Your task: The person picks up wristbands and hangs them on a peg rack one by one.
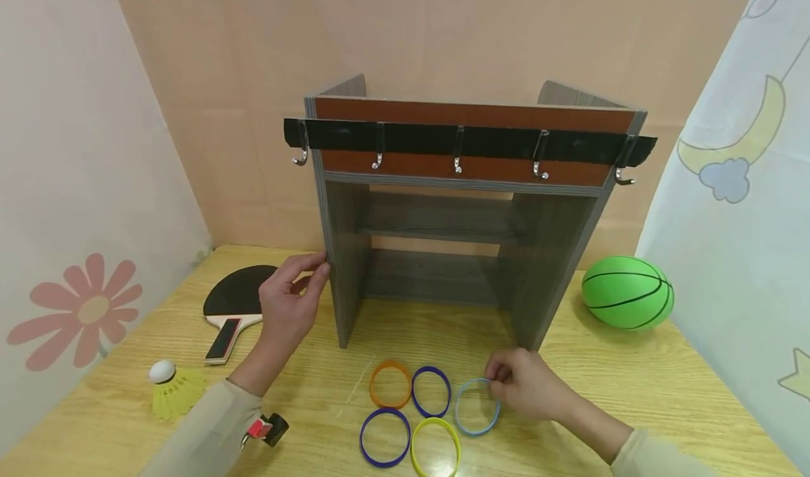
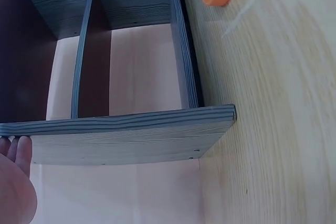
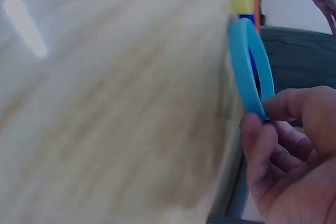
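Note:
A light blue wristband (image 3: 241, 66) is pinched between the thumb and fingers of my right hand (image 1: 522, 385), with its far side tilted up in the right wrist view. My left hand (image 1: 292, 297) touches the left side panel (image 1: 337, 266) of a grey wooden shelf, fingertips against its outer face. Left of the pinched band lie an orange wristband (image 1: 372, 392), a dark blue wristband (image 1: 414, 395), a second dark blue wristband (image 1: 363, 443) and a yellow wristband (image 1: 458, 445).
A black rail (image 1: 418, 138) with several metal hooks spans the shelf's top front. On the left are a table tennis bat (image 1: 237, 297) and a yellow shuttlecock (image 1: 174, 392). A green ball (image 1: 626, 293) sits right of the shelf.

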The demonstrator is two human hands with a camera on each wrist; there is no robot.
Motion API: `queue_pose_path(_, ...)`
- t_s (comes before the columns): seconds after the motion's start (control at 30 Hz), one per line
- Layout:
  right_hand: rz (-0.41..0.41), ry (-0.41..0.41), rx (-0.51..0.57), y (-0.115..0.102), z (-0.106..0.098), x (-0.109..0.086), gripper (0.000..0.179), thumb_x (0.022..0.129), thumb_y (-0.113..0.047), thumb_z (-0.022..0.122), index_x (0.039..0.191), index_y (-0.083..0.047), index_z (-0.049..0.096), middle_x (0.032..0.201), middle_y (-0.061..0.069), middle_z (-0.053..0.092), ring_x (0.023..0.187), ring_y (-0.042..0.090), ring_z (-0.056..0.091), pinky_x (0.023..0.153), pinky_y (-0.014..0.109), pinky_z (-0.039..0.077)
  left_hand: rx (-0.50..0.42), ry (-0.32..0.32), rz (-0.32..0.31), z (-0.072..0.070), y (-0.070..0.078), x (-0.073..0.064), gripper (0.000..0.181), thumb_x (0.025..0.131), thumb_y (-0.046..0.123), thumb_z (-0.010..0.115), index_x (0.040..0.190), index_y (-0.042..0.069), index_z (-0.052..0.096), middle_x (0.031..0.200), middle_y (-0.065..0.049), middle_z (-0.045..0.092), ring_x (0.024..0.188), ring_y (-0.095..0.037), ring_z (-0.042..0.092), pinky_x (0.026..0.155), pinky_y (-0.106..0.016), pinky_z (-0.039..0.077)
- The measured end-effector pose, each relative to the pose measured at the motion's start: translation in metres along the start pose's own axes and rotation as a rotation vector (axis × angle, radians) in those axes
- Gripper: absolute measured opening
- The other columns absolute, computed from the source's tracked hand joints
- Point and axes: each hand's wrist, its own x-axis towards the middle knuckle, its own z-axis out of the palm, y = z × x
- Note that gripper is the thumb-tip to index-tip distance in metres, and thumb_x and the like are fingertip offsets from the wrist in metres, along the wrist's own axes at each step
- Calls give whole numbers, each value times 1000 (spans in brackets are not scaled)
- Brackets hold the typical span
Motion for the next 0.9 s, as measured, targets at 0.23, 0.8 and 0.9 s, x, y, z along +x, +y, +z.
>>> queue_pose_path(0.23, 105, 8, 257, -13, -24, 6, 9, 86, -2, 65, 83, -1, 57, 68, 8, 58, 55, 23, 59, 43, 36, 52, -38, 45, -54, 3, -17, -4, 15, 80, -15, 67, 94, -10, 70, 87, -20, 67, 78, -11, 64, 71, -21, 55)
queue_pose_path(0.8, -34, 136, 808, -116, -44, 73, 9, 83, 7, 65, 83, 5, 57, 81, 18, 64, 75, 31, 68, 71, 43, 57, -122, 76, -64, 3, -26, -3, 10, 79, -14, 68, 89, -12, 70, 82, -22, 65, 75, -12, 64, 69, -25, 56)
queue_pose_path(0.9, -68, 141, 895, -131, -40, 84, 10, 84, 11, 63, 84, 4, 56, 84, 19, 62, 77, 29, 68, 73, 41, 57, -125, 73, -65, 4, -27, -3, 11, 79, -17, 67, 89, -12, 70, 83, -21, 65, 75, -12, 65, 69, -25, 56)
